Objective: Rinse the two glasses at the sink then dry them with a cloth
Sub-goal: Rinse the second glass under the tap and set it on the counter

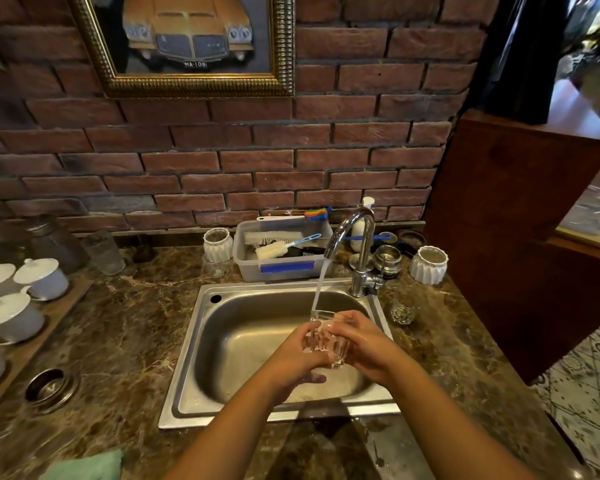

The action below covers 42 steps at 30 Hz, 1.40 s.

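Note:
A clear faceted glass point(326, 336) is held over the steel sink point(201, 344), its mouth under the running stream from the chrome tap point(359, 244). My left hand point(300, 353) grips its left side and my right hand point(359, 341) grips its right side, fingers curled round it. A second small clear glass point(403, 308) stands upright on the marble counter just right of the sink. A light green cloth point(87, 467) lies on the counter at the bottom left edge, partly cut off.
Behind the sink sit a plastic tub point(278, 268) with brushes, white ribbed jars point(428, 265) and a soap pump. White lidded cups point(39, 277) stand on a wooden board at left, near a round metal opening point(51, 384). A wooden cabinet rises at right.

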### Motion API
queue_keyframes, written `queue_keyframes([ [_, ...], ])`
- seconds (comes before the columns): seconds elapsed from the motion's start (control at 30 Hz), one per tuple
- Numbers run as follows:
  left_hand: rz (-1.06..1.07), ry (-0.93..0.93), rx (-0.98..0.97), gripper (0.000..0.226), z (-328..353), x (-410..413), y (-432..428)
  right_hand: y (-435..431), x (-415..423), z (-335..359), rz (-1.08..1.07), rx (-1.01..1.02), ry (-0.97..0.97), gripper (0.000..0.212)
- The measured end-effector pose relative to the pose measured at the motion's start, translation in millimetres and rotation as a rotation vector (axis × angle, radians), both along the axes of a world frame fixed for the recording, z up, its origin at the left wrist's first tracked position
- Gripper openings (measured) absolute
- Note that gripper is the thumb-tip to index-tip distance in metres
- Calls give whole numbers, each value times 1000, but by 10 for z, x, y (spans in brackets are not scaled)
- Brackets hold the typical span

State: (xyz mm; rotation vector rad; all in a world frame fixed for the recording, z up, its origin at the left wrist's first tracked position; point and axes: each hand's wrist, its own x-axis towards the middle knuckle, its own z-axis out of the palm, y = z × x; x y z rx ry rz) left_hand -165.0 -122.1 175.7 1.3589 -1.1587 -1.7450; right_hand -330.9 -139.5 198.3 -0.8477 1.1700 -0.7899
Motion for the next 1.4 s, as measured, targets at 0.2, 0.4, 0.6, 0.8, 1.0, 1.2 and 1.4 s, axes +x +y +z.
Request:
queue_keyframes([
  [0.2,39,-38,-106,53,-114,-337,7,-2,-328,43,113,-162,313,51],
  [0.4,25,-63,-155,61,-114,-649,-48,-176,-742,304,413,-311,611,92],
  [0.6,-18,-110,-170,70,-182,-885,-91,-345,-924,534,792,-503,918,82],
  [0.8,-84,-263,-233,71,-408,-1041,-64,-450,-1073,298,877,-488,1066,67],
  [1.0,-106,-662,-413,63,-661,-926,90,-518,-1412,-90,776,-461,1175,73],
  [1.2,-258,-1062,-463,75,-1139,-755,467,-548,-1788,-347,743,-422,1293,84],
  [1.4,-405,-1335,-428,89,-1620,-563,788,-648,-2059,-494,680,-408,1333,83],
])
